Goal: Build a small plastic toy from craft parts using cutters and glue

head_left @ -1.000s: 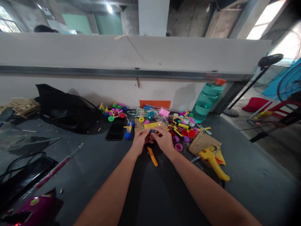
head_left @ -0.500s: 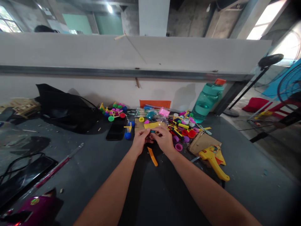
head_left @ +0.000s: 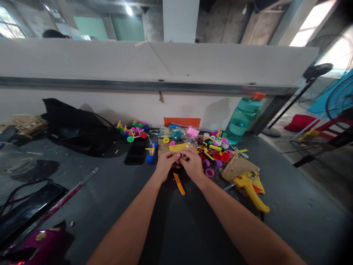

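Observation:
My left hand and my right hand meet at the middle of the table, fingertips pinched together. Between them is a small dark piece, mostly hidden by the fingers; its kind cannot be made out. Just below the hands lies an orange curved handle, its upper end reaching into their shadow. Behind the fingers is a yellow flat piece. Close to my right hand lie a purple bottle cap and a red bottle cap. A blue-wheeled piece with yellow sticks stands left of my left hand.
A yellow glue gun rests at the right by folded cardboard. Behind it stands a teal water bottle. On the left are a phone, a black bag, a long clear-and-red tube and a purple tool.
The small piece, which showed a teal surface earlier, is now more covered by my fingers. My fingertips have shifted slightly around it; both arms stay in place.

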The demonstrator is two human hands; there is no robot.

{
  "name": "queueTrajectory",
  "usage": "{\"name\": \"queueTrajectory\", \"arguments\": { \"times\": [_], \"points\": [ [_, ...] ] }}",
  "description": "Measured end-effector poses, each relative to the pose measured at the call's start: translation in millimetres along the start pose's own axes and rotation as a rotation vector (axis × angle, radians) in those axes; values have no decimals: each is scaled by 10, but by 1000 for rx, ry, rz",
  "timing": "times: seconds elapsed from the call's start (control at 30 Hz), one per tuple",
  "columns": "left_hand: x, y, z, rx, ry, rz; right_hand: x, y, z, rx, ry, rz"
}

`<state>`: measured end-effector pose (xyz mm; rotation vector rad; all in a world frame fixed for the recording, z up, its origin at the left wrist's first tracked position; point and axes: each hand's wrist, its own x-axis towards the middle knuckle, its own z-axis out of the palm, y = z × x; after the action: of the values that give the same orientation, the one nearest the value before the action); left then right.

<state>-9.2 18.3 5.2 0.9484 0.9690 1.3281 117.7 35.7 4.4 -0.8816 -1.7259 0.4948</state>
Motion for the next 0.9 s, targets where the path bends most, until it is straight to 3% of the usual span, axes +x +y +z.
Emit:
{"name": "queueTrajectory", "arguments": {
  "times": [0.37, 0.7, 0.9],
  "points": [
    [3, -14, -2, -78, -10, -4, -13, -13, 6, -5, 16, 42],
    [0, -11, 18, -48, 42, 0, -16, -10, 19, -115, 31, -27],
    [-7, -19, 6, -41, 8, 3, -17, 3, 23, -105, 14, -64]
  ]
}}
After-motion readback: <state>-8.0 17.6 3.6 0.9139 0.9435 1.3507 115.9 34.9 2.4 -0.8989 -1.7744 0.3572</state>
